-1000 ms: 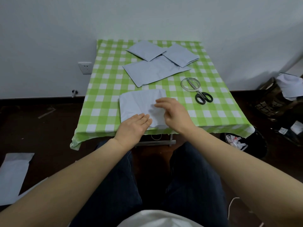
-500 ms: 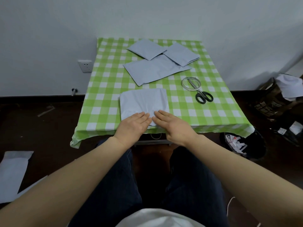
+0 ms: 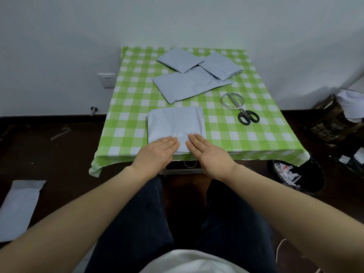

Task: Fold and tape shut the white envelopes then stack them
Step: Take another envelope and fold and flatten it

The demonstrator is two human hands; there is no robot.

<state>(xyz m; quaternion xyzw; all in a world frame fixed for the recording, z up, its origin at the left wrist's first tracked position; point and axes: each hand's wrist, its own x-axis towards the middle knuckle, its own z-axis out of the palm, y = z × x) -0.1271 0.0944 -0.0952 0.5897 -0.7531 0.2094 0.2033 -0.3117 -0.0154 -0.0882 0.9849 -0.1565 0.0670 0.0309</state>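
Seen from above, a folded white envelope [image 3: 175,125] lies near the front edge of a table [image 3: 128,123] covered in a green checked cloth. The left hand [image 3: 155,154] and right hand [image 3: 209,154] rest palm down, side by side, on its near edge, fingers straight and held close together. At the far end, three more envelopes [image 3: 189,83] overlap. To the right, black-handled scissors [image 3: 247,116] lie with their blades inside a tape roll [image 3: 232,101].
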